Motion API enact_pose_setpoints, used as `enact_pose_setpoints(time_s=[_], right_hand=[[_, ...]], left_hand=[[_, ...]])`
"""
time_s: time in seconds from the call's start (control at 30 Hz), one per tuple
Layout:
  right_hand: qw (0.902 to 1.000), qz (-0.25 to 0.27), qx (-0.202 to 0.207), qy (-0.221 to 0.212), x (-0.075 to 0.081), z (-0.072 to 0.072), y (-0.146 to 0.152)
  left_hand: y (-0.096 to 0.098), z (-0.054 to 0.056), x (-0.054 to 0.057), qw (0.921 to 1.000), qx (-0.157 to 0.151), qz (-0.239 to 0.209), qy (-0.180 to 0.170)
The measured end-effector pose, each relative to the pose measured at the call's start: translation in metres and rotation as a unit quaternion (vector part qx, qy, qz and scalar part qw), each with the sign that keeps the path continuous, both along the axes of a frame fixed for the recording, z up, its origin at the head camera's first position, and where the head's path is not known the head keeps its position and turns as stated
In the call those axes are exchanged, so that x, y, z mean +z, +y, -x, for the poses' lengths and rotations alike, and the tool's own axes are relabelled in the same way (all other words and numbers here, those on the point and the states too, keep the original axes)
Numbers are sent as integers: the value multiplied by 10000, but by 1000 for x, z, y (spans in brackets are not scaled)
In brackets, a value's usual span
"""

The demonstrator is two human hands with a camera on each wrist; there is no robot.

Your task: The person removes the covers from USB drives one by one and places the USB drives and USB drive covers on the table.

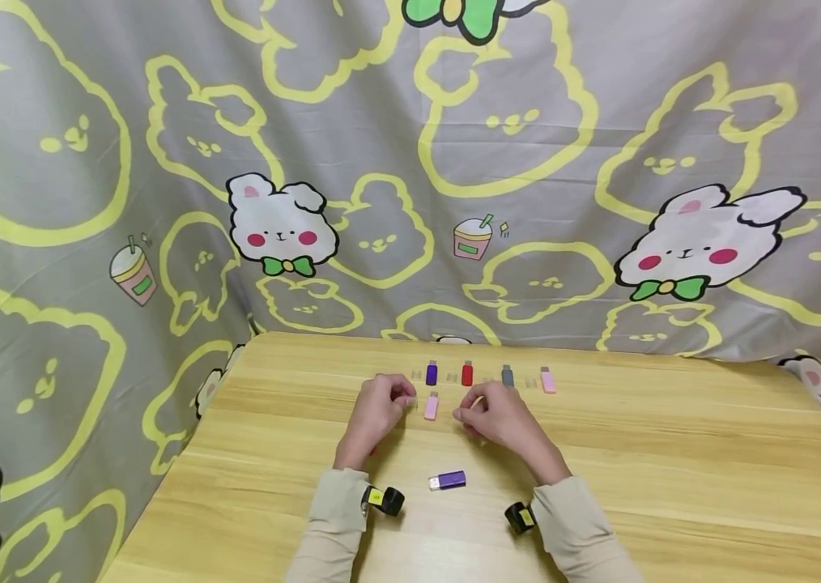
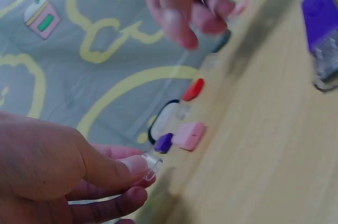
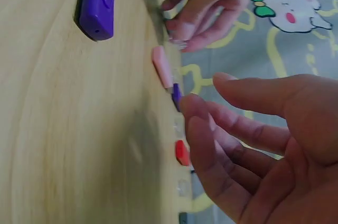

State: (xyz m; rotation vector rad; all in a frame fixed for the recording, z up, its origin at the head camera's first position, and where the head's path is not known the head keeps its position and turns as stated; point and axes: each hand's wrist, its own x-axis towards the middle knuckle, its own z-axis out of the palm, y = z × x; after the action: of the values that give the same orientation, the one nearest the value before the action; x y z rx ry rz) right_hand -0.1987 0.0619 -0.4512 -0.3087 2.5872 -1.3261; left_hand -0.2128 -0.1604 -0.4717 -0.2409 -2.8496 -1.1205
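Nearest the camera, a beige left sleeve [image 1: 326,522] and a beige right sleeve [image 1: 589,534] enter at the lower edge of the head view. Each cuff bears a black wrist camera [image 1: 393,501] with a yellow label [image 1: 376,497], its marks too small to read. Remaining items run left to right. Patterned grey cloth [image 1: 185,154] fills the upper frame, printed with rabbits and with pink cups bearing green patches. Left hand [image 1: 376,409], at centre: thumb and fingers pinch a small clear cap [image 2: 152,167]. Just right of it, the lower pink drive [image 1: 431,407] lies on the wooden table [image 1: 673,470], plug toward the top of the frame. Below, at lower centre, the lower purple drive [image 1: 452,480] lies crosswise, silver plug to the left; the right wrist view shows an oval mark on its face. Above, a row comprises the upper purple drive [image 1: 431,374], red drive [image 1: 467,374], grey drive [image 1: 508,376] and upper pink drive [image 1: 547,381], with clear pieces [image 1: 416,376] between and beside them. Right hand [image 1: 501,417], right of centre: raised, fingers loosely bent, thumb apart, holding nothing.
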Motion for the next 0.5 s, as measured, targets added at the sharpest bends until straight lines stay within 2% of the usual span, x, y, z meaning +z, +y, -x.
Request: enact_pose_setpoints(time_s=[0.27, 0.5], right_hand=[[9973, 149, 706, 119, -2, -14, 18], [9953, 286, 793, 474, -7, -18, 24]], left_hand=[[7, -2, -5, 9979, 112, 622, 138], [11, -1, -7, 9971, 201, 720, 123]])
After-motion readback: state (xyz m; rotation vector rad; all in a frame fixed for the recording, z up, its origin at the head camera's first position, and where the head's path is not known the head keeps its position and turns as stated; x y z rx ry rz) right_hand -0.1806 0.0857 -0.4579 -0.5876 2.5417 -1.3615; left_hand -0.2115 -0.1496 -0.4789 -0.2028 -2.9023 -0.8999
